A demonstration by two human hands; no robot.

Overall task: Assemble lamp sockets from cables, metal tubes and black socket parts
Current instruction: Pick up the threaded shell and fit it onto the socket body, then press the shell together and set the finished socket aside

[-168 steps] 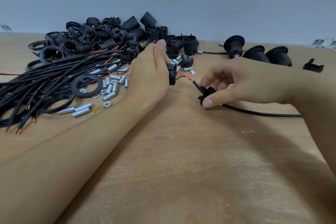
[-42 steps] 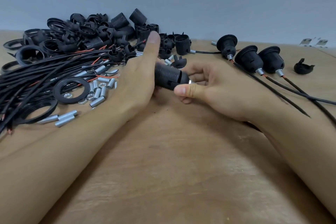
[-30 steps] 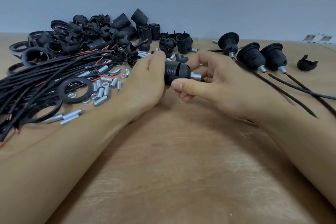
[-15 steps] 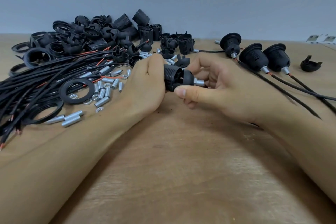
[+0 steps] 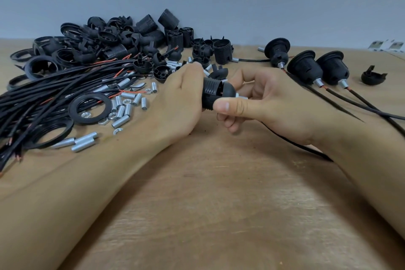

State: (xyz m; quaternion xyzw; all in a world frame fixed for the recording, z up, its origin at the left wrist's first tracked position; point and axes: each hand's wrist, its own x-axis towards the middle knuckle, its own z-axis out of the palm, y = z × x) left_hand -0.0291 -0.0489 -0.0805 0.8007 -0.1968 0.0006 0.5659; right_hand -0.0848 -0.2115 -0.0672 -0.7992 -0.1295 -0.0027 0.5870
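A black threaded lamp socket (image 5: 215, 92) lies sideways between both hands above the wooden table (image 5: 219, 193). My left hand (image 5: 179, 101) wraps its ribbed barrel from the left. My right hand (image 5: 263, 101) pinches its domed cap end with thumb and fingers, where a short metal tube (image 5: 241, 96) sticks out. Its black cable (image 5: 293, 144) runs from under my right palm toward the right. A bundle of black cables (image 5: 54, 94) with red inner wires lies at the left.
A heap of black socket parts (image 5: 131, 37) fills the back left, with loose metal tubes (image 5: 122, 112) and black rings (image 5: 89, 108) in front. Three finished sockets (image 5: 304, 68) with cables stand at the back right. A lone black cap (image 5: 372, 76) sits at the far right.
Since 5.6 s ago the separate cap and barrel have come together into one socket. Over the last second both hands kept hold of it, shifting their grip slightly, with the metal tube now showing.
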